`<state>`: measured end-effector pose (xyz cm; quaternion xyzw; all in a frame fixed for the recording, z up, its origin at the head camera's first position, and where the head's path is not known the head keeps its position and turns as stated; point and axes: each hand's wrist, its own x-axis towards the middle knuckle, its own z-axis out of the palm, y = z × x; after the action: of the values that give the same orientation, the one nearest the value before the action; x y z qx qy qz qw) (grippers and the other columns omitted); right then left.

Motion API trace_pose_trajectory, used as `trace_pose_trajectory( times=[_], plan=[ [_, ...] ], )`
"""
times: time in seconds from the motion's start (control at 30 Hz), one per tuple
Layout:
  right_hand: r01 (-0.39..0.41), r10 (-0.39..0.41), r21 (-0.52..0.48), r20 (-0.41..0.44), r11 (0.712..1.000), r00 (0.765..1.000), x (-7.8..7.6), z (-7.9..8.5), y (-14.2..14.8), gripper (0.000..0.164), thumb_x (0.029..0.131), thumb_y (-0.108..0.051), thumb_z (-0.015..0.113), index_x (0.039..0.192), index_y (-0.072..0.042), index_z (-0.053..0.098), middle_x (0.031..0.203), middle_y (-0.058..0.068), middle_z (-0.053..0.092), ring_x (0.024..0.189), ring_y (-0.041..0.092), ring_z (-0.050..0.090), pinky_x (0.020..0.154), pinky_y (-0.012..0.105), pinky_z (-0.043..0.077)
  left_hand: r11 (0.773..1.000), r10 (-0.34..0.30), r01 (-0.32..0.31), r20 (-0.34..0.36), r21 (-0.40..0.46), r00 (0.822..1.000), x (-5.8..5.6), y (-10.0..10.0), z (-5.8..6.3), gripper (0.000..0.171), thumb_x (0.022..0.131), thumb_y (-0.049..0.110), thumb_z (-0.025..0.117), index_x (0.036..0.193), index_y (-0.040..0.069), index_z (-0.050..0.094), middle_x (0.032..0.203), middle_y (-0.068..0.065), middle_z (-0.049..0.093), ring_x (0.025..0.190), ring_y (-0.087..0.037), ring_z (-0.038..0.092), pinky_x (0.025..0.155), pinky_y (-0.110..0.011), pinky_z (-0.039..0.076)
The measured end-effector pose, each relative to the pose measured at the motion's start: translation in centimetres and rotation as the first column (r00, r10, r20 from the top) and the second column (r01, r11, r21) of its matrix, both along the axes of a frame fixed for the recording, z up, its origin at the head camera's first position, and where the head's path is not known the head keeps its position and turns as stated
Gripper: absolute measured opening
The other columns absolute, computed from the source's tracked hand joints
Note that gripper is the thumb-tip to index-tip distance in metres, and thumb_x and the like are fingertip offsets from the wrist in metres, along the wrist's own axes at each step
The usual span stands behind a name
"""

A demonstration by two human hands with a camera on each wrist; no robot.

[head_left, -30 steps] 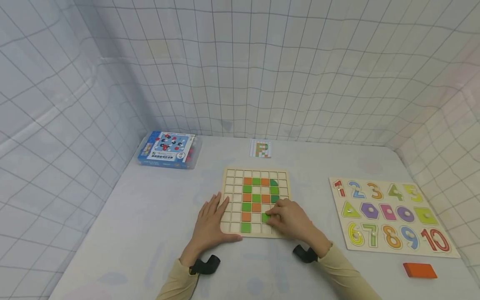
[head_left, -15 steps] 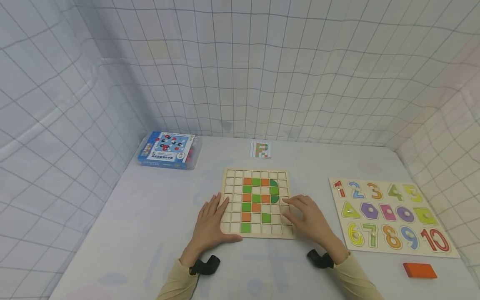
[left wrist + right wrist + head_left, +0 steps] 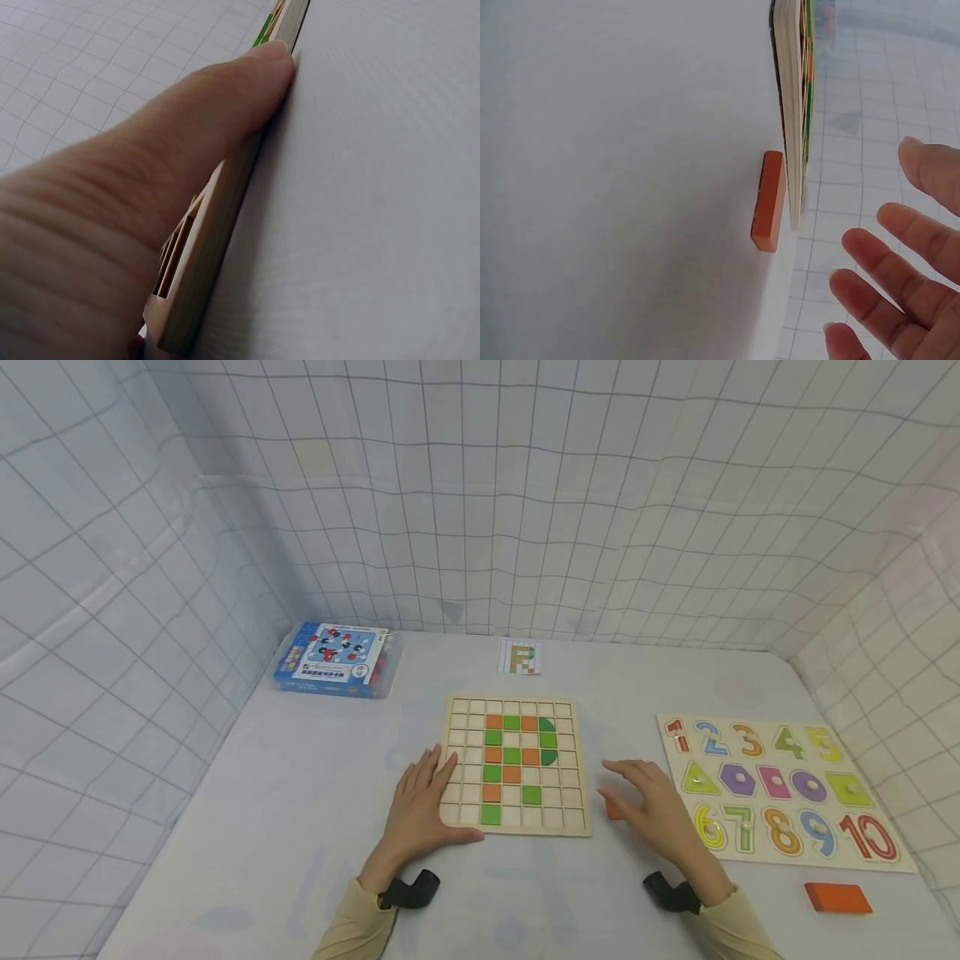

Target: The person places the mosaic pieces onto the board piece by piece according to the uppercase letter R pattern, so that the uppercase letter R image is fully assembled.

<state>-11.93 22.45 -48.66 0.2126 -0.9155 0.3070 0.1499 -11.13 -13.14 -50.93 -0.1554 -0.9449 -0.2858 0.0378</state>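
Observation:
A wooden grid board [image 3: 465,735] lies on the table in the head view, with orange, light green and dark green tiles set in several of its squares. My left hand [image 3: 420,806] rests at its lower left corner, fingers spread along the left side. In the left wrist view the thumb [image 3: 225,97] presses along the board's front edge [image 3: 214,225]. My right hand [image 3: 656,810] is off the board's right side, fingers apart and holding nothing. Partly hidden beneath it lies a small orange tile [image 3: 614,811]; the right wrist view shows this orange tile [image 3: 768,201] beside the board.
A number and shape puzzle board [image 3: 783,789] lies to the right, with an orange block [image 3: 837,897] in front of it. At the back stand a small pattern card [image 3: 520,657] and, further left, a blue boxed molecule kit [image 3: 336,660].
My right hand has let go of a light green tile in the board's lower right part and moved right, off the board. The left hand stays put.

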Motion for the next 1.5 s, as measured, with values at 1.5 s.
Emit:
trace_pose_trajectory(
  times=[1.5],
  plan=[
    [-0.016,-0.009,0.234,0.106,0.972,0.994,1.3,0.2,1.4,0.023,0.072,-0.014,0.083,0.093,-0.013,0.074,0.088,-0.007,0.063,0.082,0.013,0.056,0.069,0.033,0.049,1.0,0.004,-0.004,0.002,-0.021,1.0,-0.2,0.0,-0.4,0.118,0.056,0.066,0.078,0.148,0.008,0.033,0.154,-0.016,0.019,0.142,-0.031,0.011,0.112,-0.05,0.011]
  ],
)
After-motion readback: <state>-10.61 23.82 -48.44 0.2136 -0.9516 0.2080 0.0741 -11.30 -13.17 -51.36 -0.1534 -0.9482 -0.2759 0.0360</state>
